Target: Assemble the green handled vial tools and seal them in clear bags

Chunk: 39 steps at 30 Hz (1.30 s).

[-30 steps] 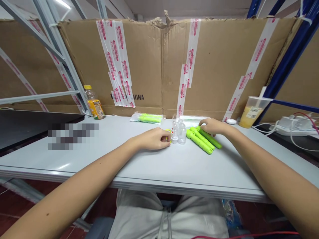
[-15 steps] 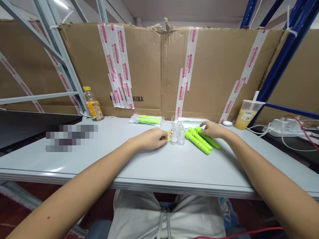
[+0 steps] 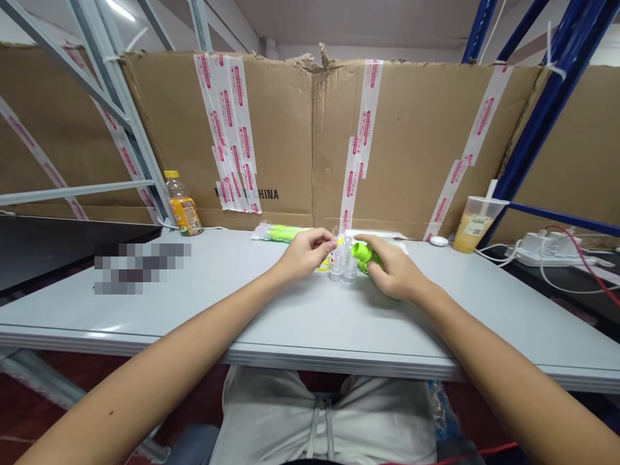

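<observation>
My right hand [image 3: 394, 268] is wrapped round a bright green plastic tube [image 3: 361, 250], its threaded open end pointing left. More green shows just below that end; the hand hides most of it. My left hand [image 3: 307, 253] is pinched closed behind the clear bottles, with a small yellow piece [image 3: 340, 242] at its fingertips. Between the hands stand several small clear plastic bottles [image 3: 349, 268], one with red marks. Yellow rings [image 3: 324, 265] lie on the table beside them, under my left fingers.
A bag of green tubes [image 3: 278, 232] lies at the back by the cardboard wall [image 3: 285, 129]. A juice bottle [image 3: 185, 210] stands back left. At the right are a drink cup [image 3: 477, 226], a white round object [image 3: 438, 241] and a power strip [image 3: 537, 252] with cables.
My right hand has picked up a green tube and brought it left to the clear bottles. My left hand has risen from the yellow rings, now pinching a small yellow piece.
</observation>
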{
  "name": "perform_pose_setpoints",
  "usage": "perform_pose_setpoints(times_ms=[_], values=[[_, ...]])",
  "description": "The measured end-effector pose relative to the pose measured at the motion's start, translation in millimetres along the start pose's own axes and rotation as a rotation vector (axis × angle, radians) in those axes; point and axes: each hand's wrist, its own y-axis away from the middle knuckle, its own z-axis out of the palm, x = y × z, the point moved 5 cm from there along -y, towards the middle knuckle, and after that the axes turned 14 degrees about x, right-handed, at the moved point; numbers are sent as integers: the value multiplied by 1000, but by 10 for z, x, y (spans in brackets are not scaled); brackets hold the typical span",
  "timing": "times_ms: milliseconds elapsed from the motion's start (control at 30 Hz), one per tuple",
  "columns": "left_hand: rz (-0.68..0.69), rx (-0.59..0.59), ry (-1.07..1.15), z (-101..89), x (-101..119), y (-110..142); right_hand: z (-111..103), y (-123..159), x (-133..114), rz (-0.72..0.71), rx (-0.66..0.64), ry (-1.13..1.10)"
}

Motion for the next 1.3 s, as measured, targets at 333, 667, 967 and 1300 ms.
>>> perform_pose_setpoints(times_ms=[333,667,967,1300], values=[[50,-223,-13,402,323,-189,-69,41,52,6,-76,187],[96,-264,-36,379,96,-97,-13,55,108,52,-93,93],[62,-153,-50,362,26,-225,88,-73,142,369,27,43],[67,-165,-19,451,75,-156,40,-86,109,870,130,-732]])
